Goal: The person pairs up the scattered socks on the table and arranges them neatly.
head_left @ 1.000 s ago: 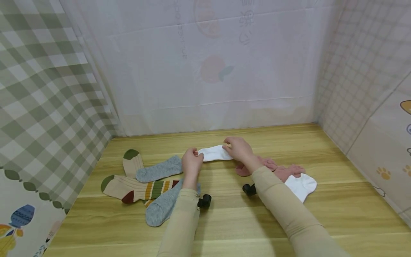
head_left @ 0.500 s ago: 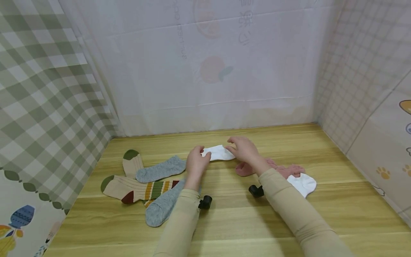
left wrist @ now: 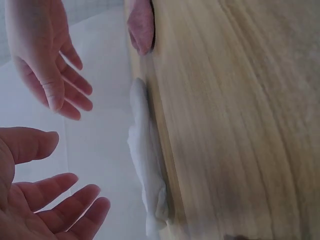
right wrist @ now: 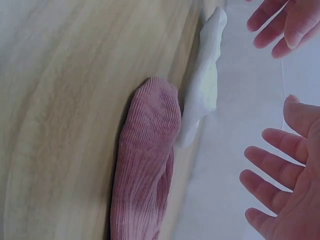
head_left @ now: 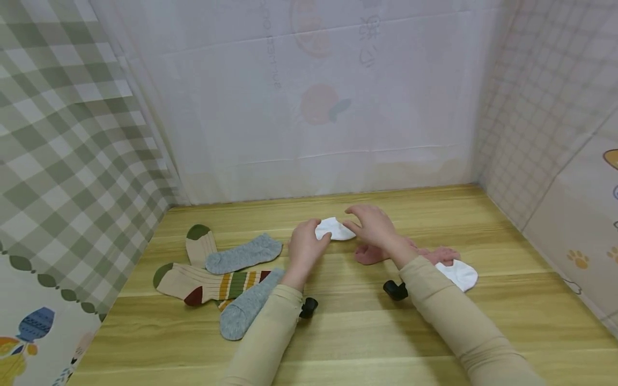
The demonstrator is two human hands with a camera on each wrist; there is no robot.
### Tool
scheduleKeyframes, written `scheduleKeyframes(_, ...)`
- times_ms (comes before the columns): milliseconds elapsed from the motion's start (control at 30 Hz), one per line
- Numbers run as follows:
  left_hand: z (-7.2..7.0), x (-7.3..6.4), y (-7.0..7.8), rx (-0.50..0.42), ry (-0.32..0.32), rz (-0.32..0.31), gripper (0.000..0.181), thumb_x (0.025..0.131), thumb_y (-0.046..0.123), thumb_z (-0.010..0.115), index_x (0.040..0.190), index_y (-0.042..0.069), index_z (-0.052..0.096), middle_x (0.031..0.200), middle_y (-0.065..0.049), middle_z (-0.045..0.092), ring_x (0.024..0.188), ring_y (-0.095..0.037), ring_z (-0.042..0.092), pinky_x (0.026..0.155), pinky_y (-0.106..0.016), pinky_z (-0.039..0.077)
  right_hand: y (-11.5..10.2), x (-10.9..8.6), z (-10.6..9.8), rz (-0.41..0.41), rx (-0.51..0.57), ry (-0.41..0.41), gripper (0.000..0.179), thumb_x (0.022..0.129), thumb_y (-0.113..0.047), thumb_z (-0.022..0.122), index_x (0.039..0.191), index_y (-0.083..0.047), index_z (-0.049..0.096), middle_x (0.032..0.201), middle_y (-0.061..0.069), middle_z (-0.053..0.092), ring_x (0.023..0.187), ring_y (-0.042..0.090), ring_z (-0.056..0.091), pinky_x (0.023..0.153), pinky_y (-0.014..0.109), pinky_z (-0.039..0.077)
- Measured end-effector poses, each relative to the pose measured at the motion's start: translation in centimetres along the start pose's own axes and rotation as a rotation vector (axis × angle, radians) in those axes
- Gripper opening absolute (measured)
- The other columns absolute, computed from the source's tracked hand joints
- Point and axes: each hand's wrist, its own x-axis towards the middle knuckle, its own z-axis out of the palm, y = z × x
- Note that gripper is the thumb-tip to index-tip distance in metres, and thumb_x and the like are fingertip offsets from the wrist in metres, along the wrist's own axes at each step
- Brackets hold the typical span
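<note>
A white ankle sock lies flat on the wooden table between my two hands. My left hand hovers at its left side, and in the left wrist view the fingers are spread with nothing held. On the other side my right hand is raised close to the sock's right end, its fingers apart and bare in the right wrist view. Under the right forearm a ribbed pink sock rests on the table, partly hidden in the head view.
Two grey socks and two beige socks with green toes lie at the left, partly overlapping. At the right a second white sock rests against the pink ones. A white cloth wall stands behind the table.
Both hands have let go of the white sock. The left hand has moved right, and the right hand has drawn slightly right; the sock stays on the table.
</note>
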Motion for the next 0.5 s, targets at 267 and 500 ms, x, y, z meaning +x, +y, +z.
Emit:
scheduleKeyframes(267,0.4,-0.8,0.8,0.100,-0.005,0.086,0.043,0.091,0.032,0.072,0.127,0.010,0.066,0.125,-0.010,0.065,0.115,-0.032,0.059,0.092,-0.055,0.044,1.1,-1.2,-0.8,-0.029,0.027,0.004,0.043,0.100,-0.027,0.060,0.135,-0.002,0.056,0.136,0.018,0.057,0.128,0.042,0.046,0.107,0.058,0.032)
scheduleKeyframes(500,0.6,-1.6,1.4,0.145,0.019,0.156,0.047,0.087,0.034,0.075,0.127,0.010,0.066,0.124,-0.010,0.065,0.113,-0.032,0.059,0.093,-0.055,0.042,1.9,-2.3,-2.0,-0.067,0.061,0.062,0.043,0.100,-0.023,0.061,0.134,0.001,0.056,0.134,0.021,0.058,0.126,0.043,0.048,0.105,0.058,0.034)
